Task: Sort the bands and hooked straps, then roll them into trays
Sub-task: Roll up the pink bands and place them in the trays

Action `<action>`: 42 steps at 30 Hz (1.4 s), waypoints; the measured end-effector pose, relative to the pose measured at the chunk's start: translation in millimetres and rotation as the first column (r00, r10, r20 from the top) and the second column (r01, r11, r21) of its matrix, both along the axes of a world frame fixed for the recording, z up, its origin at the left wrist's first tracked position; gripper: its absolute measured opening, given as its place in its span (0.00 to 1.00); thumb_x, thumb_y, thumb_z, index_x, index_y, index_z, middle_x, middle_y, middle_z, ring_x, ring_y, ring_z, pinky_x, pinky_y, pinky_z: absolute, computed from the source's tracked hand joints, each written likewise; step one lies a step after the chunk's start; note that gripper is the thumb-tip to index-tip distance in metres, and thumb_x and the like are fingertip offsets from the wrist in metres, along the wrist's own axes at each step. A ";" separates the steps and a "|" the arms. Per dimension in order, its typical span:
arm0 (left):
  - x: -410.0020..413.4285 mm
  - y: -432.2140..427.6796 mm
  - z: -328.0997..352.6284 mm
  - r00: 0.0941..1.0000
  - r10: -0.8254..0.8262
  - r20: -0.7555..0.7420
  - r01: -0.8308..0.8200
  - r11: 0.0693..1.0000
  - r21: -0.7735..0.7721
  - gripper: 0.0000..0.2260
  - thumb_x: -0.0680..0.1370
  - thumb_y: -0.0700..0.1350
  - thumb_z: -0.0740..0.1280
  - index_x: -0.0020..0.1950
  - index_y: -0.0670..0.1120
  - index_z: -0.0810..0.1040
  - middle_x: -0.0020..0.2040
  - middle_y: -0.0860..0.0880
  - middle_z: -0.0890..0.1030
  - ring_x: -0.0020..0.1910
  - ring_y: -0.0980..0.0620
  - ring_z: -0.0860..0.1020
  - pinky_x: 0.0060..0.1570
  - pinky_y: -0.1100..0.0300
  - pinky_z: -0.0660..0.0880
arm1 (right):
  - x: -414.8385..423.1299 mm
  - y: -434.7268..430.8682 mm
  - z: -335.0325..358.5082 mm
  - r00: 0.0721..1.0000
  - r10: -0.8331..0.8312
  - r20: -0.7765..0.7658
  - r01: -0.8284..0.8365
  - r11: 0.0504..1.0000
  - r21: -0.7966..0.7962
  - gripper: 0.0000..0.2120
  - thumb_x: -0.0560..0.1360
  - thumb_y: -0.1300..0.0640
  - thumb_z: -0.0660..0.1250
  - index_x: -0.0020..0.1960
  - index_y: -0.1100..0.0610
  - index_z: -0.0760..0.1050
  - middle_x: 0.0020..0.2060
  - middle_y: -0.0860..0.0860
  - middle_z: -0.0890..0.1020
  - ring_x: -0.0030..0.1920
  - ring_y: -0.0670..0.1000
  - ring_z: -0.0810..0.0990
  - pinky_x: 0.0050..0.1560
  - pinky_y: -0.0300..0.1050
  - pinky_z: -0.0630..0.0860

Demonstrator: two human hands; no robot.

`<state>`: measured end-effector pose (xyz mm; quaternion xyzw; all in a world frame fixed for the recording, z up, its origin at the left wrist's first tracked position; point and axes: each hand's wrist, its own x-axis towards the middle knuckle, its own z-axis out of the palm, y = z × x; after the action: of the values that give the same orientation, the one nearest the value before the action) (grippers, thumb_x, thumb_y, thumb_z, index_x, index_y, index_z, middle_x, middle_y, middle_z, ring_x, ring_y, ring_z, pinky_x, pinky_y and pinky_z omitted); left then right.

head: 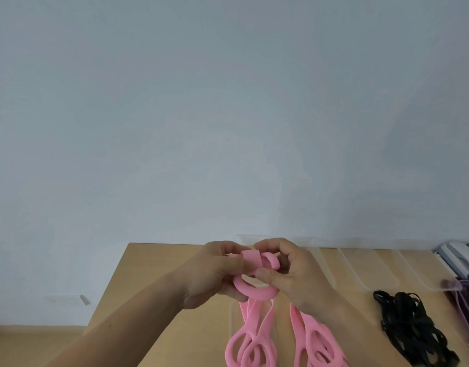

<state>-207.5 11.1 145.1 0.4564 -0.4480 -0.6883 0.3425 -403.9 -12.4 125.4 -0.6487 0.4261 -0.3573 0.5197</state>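
Observation:
Both hands are raised over the wooden table (159,308) with a pink band (254,290) between them. My left hand (214,274) pinches one end of it, and my right hand (294,271) curls around a partly rolled coil of the same band. The rest of the pink band hangs down in long loops (250,348) onto the table, partly over a clear tray (232,316). Two more clear trays (360,268) lie to the right. A heap of black straps (408,327) sits at the lower right, with purple bands (466,295) at the right edge.
A plain pale wall fills the upper view. A white and blue object (458,258) lies at the far right of the table. The table's left edge runs diagonally, with floor and a skirting board beyond it.

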 end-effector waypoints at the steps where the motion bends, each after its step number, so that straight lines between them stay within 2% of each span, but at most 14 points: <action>1: -0.8 -0.2 -1.3 0.999 0.033 0.004 -0.033 0.999 -0.009 0.17 0.73 0.40 0.72 0.60 0.37 0.78 0.45 0.44 0.84 0.39 0.47 0.82 0.37 0.57 0.79 | -0.9 -0.7 -0.8 1.000 -0.005 -0.002 0.005 1.000 -0.004 0.19 0.65 0.56 0.77 0.51 0.39 0.80 0.42 0.52 0.85 0.45 0.56 0.84 0.49 0.51 0.83; 4: -2.9 0.7 -3.5 0.996 0.087 0.024 -0.086 0.994 -0.065 0.16 0.72 0.38 0.75 0.59 0.38 0.78 0.44 0.43 0.83 0.36 0.47 0.81 0.34 0.59 0.78 | -1.8 -0.6 -1.1 1.000 -0.010 0.008 0.010 1.000 0.005 0.19 0.64 0.57 0.76 0.50 0.38 0.79 0.42 0.51 0.85 0.45 0.59 0.83 0.48 0.52 0.83; 7: -4.5 1.5 -4.1 0.993 0.113 0.031 -0.108 0.985 -0.138 0.15 0.72 0.37 0.75 0.57 0.41 0.79 0.46 0.40 0.83 0.35 0.46 0.80 0.32 0.59 0.77 | -0.3 -0.6 -3.1 0.998 -0.034 0.058 0.032 0.999 0.031 0.19 0.64 0.58 0.76 0.50 0.39 0.79 0.46 0.47 0.85 0.44 0.57 0.83 0.42 0.47 0.82; 10: -7.0 1.7 -3.8 0.989 0.139 0.047 -0.125 0.966 -0.225 0.15 0.71 0.38 0.74 0.56 0.45 0.79 0.51 0.36 0.82 0.33 0.45 0.79 0.31 0.59 0.76 | 0.4 0.7 -4.0 0.990 -0.051 0.129 0.041 0.996 0.077 0.19 0.69 0.64 0.75 0.53 0.43 0.81 0.46 0.51 0.85 0.39 0.55 0.83 0.35 0.46 0.79; 11: -7.9 1.8 -3.8 0.988 0.148 0.052 -0.130 0.958 -0.256 0.14 0.71 0.38 0.74 0.56 0.46 0.80 0.51 0.37 0.81 0.33 0.45 0.78 0.30 0.59 0.76 | -0.3 1.3 -3.0 0.986 -0.034 0.162 0.019 0.995 0.094 0.17 0.70 0.63 0.74 0.54 0.46 0.81 0.45 0.54 0.85 0.37 0.56 0.81 0.34 0.47 0.78; 14: -8.8 2.3 -6.6 0.976 0.197 0.092 -0.155 0.928 -0.340 0.13 0.73 0.35 0.72 0.54 0.49 0.81 0.52 0.44 0.81 0.32 0.45 0.78 0.30 0.58 0.76 | -3.2 1.4 2.8 0.964 0.033 0.262 -0.078 0.983 0.164 0.15 0.73 0.53 0.72 0.59 0.54 0.81 0.45 0.62 0.83 0.35 0.58 0.80 0.34 0.48 0.77; 16: -10.0 3.2 -9.1 0.967 0.231 0.108 -0.175 0.910 -0.375 0.13 0.74 0.34 0.70 0.53 0.50 0.81 0.50 0.46 0.81 0.31 0.47 0.78 0.31 0.58 0.76 | -2.5 -0.4 5.6 0.973 0.010 0.231 -0.052 0.984 0.173 0.18 0.74 0.49 0.73 0.60 0.56 0.81 0.45 0.63 0.82 0.35 0.59 0.80 0.35 0.50 0.77; 20: -18.5 5.9 -10.3 0.963 0.244 0.116 -0.170 0.882 -0.440 0.14 0.77 0.33 0.68 0.52 0.53 0.81 0.44 0.47 0.84 0.32 0.50 0.79 0.32 0.60 0.75 | 1.8 -1.3 5.1 0.991 -0.027 0.134 0.012 0.994 0.107 0.22 0.68 0.47 0.73 0.59 0.55 0.79 0.37 0.55 0.83 0.32 0.56 0.79 0.33 0.49 0.76; 23: -20.7 6.9 -12.5 0.949 0.304 0.079 -0.245 0.875 -0.417 0.15 0.76 0.31 0.68 0.52 0.51 0.81 0.45 0.47 0.86 0.34 0.50 0.80 0.32 0.59 0.75 | 1.5 -1.0 4.3 0.993 -0.023 0.116 0.014 0.996 0.084 0.18 0.70 0.52 0.75 0.58 0.54 0.80 0.39 0.54 0.84 0.31 0.53 0.80 0.32 0.46 0.76; 26: -19.6 9.5 -13.2 0.952 0.304 0.035 -0.268 0.883 -0.386 0.15 0.74 0.29 0.69 0.51 0.48 0.83 0.45 0.47 0.86 0.35 0.50 0.80 0.33 0.57 0.74 | -1.7 -1.2 3.7 0.994 0.033 0.106 -0.040 0.997 0.067 0.11 0.74 0.59 0.73 0.57 0.53 0.82 0.39 0.56 0.84 0.31 0.53 0.80 0.31 0.45 0.75; 30: -14.6 12.6 -11.1 0.971 0.235 0.038 -0.201 0.896 -0.396 0.18 0.71 0.29 0.70 0.50 0.50 0.86 0.51 0.49 0.83 0.42 0.51 0.82 0.36 0.58 0.75 | -10.1 0.2 9.1 0.986 0.137 0.093 -0.144 0.986 0.080 0.11 0.74 0.52 0.71 0.56 0.48 0.83 0.36 0.59 0.84 0.30 0.56 0.81 0.29 0.44 0.76; 33: -10.6 12.0 -12.3 0.975 0.216 0.056 -0.175 0.895 -0.411 0.20 0.71 0.27 0.70 0.51 0.51 0.86 0.55 0.50 0.81 0.47 0.48 0.82 0.39 0.56 0.77 | -12.5 -0.9 11.0 0.985 0.151 0.088 -0.160 0.982 0.100 0.11 0.74 0.51 0.69 0.56 0.45 0.83 0.35 0.59 0.84 0.31 0.58 0.82 0.30 0.45 0.78; 38: -8.2 9.5 -11.6 0.976 0.213 0.043 -0.172 0.882 -0.439 0.19 0.71 0.28 0.70 0.52 0.50 0.86 0.56 0.54 0.81 0.50 0.50 0.82 0.42 0.55 0.79 | -7.8 -0.9 9.4 0.984 0.104 0.142 -0.117 0.989 0.089 0.16 0.74 0.50 0.69 0.60 0.52 0.81 0.35 0.57 0.83 0.31 0.55 0.80 0.31 0.44 0.77; 42: -7.6 6.7 -15.6 0.962 0.245 0.117 -0.159 0.857 -0.491 0.22 0.73 0.26 0.68 0.48 0.54 0.87 0.56 0.57 0.80 0.55 0.51 0.81 0.47 0.54 0.81 | 1.9 -0.4 3.2 0.989 0.017 0.146 -0.032 0.995 0.099 0.22 0.68 0.48 0.73 0.60 0.55 0.80 0.35 0.54 0.82 0.31 0.52 0.79 0.32 0.41 0.75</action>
<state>-215.1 17.8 129.5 0.4613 -0.5812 -0.4740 0.4740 -402.0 -12.8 128.7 -0.5990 0.3967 -0.3752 0.5857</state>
